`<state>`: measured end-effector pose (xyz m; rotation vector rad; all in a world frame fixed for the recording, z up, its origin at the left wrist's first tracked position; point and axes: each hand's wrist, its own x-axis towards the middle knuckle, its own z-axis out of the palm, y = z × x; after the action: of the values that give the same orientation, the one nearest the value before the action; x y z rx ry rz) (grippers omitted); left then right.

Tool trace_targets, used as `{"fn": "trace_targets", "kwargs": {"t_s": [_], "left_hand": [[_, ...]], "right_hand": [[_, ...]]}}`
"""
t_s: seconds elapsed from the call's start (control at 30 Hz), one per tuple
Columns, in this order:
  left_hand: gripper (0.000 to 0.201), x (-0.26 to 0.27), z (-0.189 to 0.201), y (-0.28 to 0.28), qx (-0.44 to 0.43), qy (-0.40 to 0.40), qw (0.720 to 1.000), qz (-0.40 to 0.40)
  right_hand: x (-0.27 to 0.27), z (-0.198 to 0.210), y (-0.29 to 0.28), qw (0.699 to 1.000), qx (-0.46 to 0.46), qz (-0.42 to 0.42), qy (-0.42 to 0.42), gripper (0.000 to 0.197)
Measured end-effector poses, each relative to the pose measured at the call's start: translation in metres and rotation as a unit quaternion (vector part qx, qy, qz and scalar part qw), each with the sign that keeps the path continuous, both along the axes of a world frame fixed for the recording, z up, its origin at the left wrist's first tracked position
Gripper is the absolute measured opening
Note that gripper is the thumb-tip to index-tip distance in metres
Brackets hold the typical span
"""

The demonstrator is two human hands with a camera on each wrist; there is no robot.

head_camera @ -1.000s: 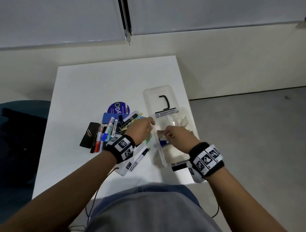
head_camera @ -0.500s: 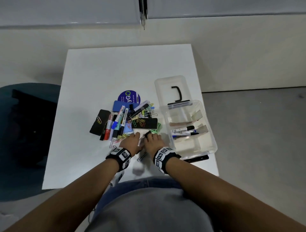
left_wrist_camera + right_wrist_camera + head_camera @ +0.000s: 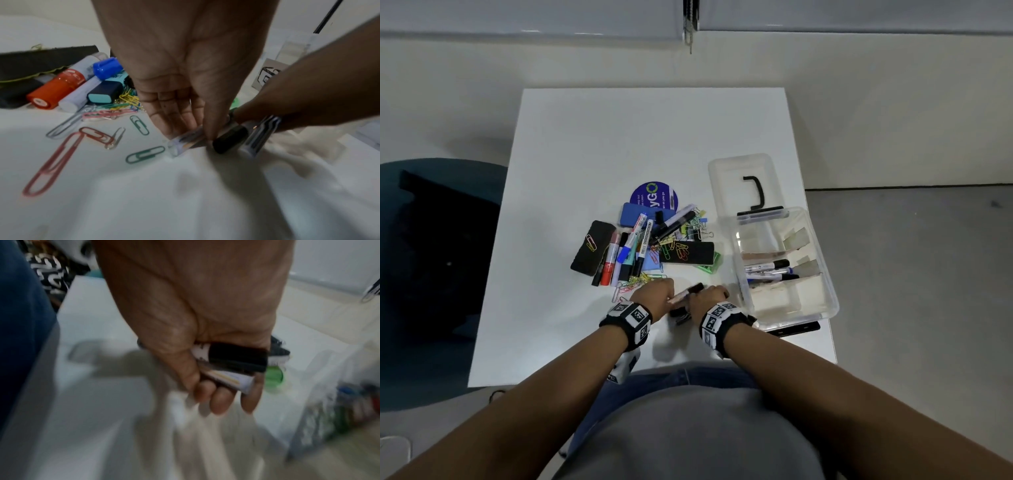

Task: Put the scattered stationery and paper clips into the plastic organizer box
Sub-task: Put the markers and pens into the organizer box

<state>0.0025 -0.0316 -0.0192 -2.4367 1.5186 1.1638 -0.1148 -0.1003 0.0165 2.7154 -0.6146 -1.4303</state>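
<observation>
The clear plastic organizer box stands open at the table's right, several markers lying in one compartment. Both hands meet just left of it near the front edge. My right hand is curled round a black-capped marker and a white pen. My left hand pinches the end of a clear pen in the same bundle. Loose paper clips lie left of the hands. Behind them sits the pile of markers.
The pile also holds two black erasers, a blue eraser, a round purple sticker and binder clips. The box's lid lies open behind it. The table edge is close to my body.
Both hands left the box and came back to the table's front beside the pile. They now hold a bundle of pens lying there.
</observation>
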Motion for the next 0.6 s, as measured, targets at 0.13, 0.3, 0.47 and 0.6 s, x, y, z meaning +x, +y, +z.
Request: {"fn": "trace_targets", "kwargs": {"t_s": [0.13,0.3,0.47,0.6], "left_hand": [[0.021,-0.002,0.012,-0.001,0.01,0.002,1.0,-0.013],[0.033,0.011,0.037,0.0,-0.07,0.093,0.988,0.104],[0.035,0.044,0.038,-0.008,-0.144,-0.027,0.959,0.242],[0.068,0.063,0.022,-0.019,-0.084,-0.145,0.955,0.244]], "right_hand": [[0.001,0.045,-0.004,0.998,0.044,0.013,-0.03,0.03],[-0.031,0.12,-0.066,0.973,0.022,-0.084,-0.216,0.024],[-0.08,0.126,-0.135,0.981,-0.091,-0.138,-0.105,0.028],[-0.089,0.099,-0.144,0.987,-0.07,-0.137,-0.057,0.027]]}}
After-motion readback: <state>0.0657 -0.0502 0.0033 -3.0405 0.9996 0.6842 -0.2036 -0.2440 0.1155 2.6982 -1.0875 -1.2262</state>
